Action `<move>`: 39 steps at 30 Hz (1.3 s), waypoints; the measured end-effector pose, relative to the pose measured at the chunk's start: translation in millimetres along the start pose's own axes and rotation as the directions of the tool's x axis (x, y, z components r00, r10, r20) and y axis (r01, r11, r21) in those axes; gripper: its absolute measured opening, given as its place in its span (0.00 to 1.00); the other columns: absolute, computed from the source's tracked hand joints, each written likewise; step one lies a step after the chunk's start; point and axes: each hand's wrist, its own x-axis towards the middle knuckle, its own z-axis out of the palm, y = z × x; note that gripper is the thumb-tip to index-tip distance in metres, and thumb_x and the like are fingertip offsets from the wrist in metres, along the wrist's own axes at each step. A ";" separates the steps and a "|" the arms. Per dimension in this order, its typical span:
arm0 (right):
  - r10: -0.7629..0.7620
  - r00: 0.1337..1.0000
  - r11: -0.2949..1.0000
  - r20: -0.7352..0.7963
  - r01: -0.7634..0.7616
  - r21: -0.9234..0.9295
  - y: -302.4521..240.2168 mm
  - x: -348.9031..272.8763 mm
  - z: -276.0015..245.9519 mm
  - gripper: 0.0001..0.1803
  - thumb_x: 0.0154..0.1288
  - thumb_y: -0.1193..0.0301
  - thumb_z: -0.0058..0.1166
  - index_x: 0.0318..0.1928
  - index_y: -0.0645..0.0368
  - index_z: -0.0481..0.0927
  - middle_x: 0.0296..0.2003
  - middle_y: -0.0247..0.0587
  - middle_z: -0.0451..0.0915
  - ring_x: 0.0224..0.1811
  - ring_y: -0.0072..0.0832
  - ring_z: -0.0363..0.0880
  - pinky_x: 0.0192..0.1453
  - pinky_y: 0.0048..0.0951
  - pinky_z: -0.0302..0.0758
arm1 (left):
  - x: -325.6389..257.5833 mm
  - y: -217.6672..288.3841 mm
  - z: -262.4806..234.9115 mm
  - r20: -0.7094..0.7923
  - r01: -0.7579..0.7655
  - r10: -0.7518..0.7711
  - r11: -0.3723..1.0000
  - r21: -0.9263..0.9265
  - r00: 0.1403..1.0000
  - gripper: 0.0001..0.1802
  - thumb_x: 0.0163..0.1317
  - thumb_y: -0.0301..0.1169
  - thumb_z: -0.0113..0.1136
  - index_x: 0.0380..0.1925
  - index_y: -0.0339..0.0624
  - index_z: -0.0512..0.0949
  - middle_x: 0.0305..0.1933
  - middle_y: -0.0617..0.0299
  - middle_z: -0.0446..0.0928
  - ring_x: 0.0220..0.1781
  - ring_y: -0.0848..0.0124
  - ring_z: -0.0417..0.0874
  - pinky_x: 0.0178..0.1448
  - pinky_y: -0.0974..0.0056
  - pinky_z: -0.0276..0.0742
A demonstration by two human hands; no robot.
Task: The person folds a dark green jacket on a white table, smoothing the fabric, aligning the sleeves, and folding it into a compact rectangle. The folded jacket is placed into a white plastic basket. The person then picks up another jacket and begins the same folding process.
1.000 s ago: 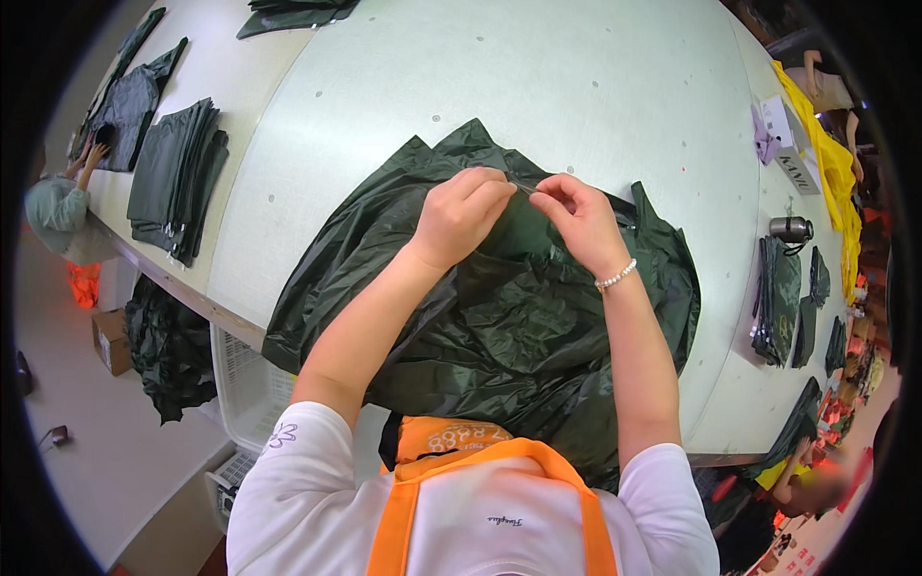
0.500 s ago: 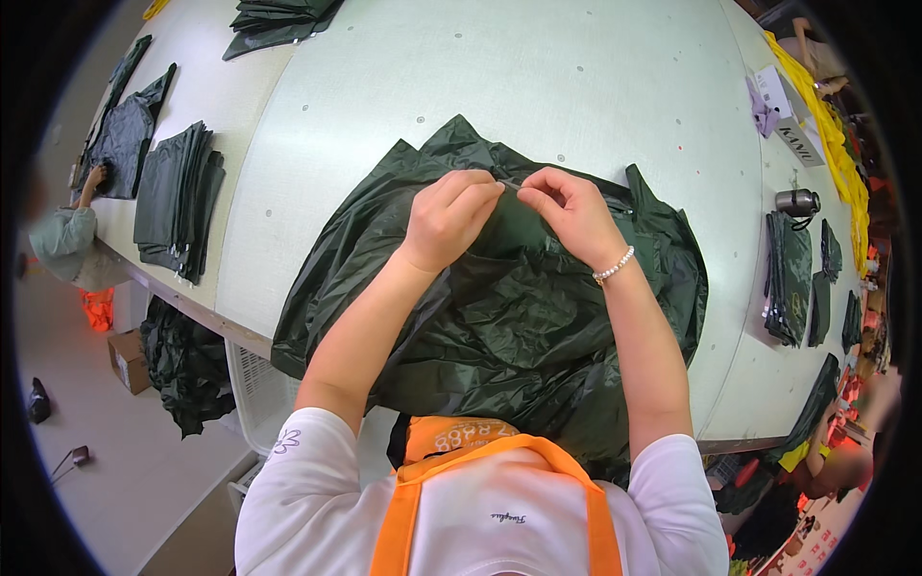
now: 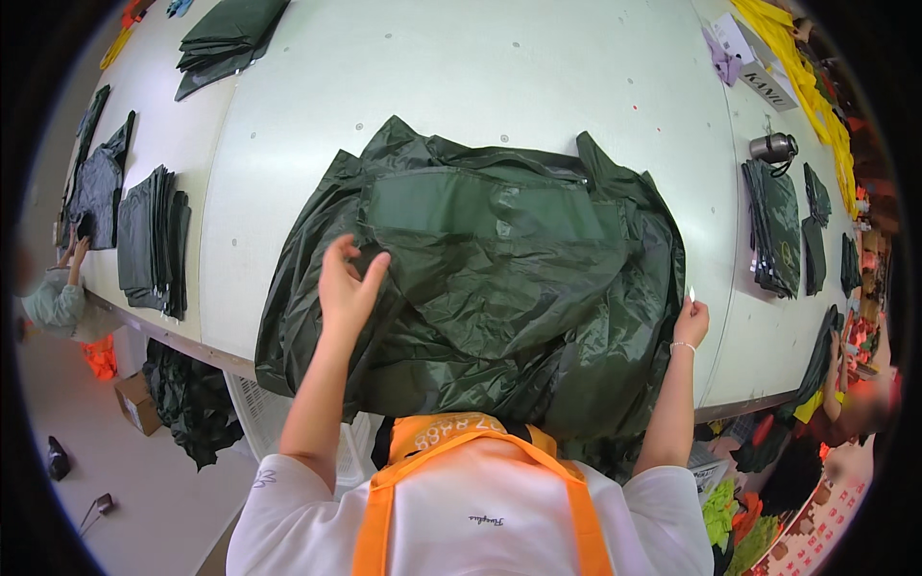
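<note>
A large dark green shiny garment (image 3: 499,288) lies spread and crumpled on the white table (image 3: 499,77) in front of me. My left hand (image 3: 348,286) hovers over the garment's left part, fingers apart, just touching the fabric. At the garment's right edge, over the table, my right hand (image 3: 690,322) has its fingers pinched together. A small white piece (image 3: 691,292) sticks up from its fingertips. A bracelet sits on that wrist. I wear an orange apron over a white shirt.
Stacks of folded dark garments lie at the left (image 3: 152,240), far top (image 3: 226,34) and right (image 3: 773,226). A metal flask (image 3: 773,146) and yellow fabric (image 3: 797,58) sit at the right. Another person (image 3: 53,302) works at the left table edge. A white crate (image 3: 252,422) stands below.
Both hands were together at the garment's top middle. They have moved apart: the left to the garment's left part, the right out to its right edge. The garment lies flatter.
</note>
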 end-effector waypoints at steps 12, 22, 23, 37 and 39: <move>-0.024 0.561 0.395 0.827 -0.755 0.523 -186.7 -84.0 1.3 0.28 0.66 0.55 0.53 0.49 0.72 0.73 0.41 0.45 0.80 0.37 0.32 0.80 0.40 0.29 0.78 | 7.4 -16.0 46.4 0.216 0.246 -0.160 0.848 -0.469 0.963 0.20 0.59 0.29 0.62 0.47 0.26 0.72 0.42 0.56 0.79 0.42 0.71 0.79 0.47 0.68 0.73; 0.103 0.853 0.508 0.511 -0.487 0.711 -176.5 -78.1 50.0 0.21 0.60 0.63 0.61 0.46 0.67 0.74 0.39 0.38 0.79 0.35 0.23 0.75 0.44 0.22 0.72 | 17.3 -13.9 43.4 0.251 0.426 -0.353 0.619 -0.659 0.901 0.14 0.60 0.26 0.58 0.46 0.40 0.71 0.38 0.61 0.78 0.33 0.72 0.79 0.31 0.70 0.73; 0.166 0.766 0.496 0.621 -0.609 0.619 -173.9 -81.8 38.8 0.23 0.61 0.58 0.60 0.45 0.66 0.75 0.34 0.36 0.78 0.28 0.20 0.73 0.35 0.20 0.71 | 15.8 -14.6 46.7 0.236 0.427 -0.383 0.555 -0.714 0.893 0.14 0.60 0.26 0.58 0.46 0.39 0.71 0.39 0.61 0.79 0.36 0.71 0.80 0.35 0.69 0.74; -0.705 0.709 0.538 -0.026 0.558 0.631 -264.1 -142.2 -18.2 0.22 0.51 0.85 0.49 0.46 0.53 0.80 0.31 0.41 0.72 0.33 0.35 0.76 0.36 0.29 0.73 | 3.8 75.6 61.4 -0.201 -0.306 0.240 0.847 -0.434 0.950 0.18 0.56 0.21 0.59 0.48 0.32 0.75 0.41 0.59 0.80 0.37 0.77 0.77 0.43 0.71 0.74; -0.839 0.532 0.500 0.113 0.673 0.545 -265.7 -155.0 -9.2 0.19 0.51 0.81 0.53 0.45 0.52 0.80 0.33 0.43 0.73 0.34 0.39 0.76 0.36 0.34 0.75 | -14.8 102.3 69.9 0.085 -0.262 0.303 0.910 -0.320 0.949 0.21 0.52 0.19 0.57 0.48 0.42 0.77 0.33 0.57 0.78 0.30 0.68 0.79 0.37 0.67 0.75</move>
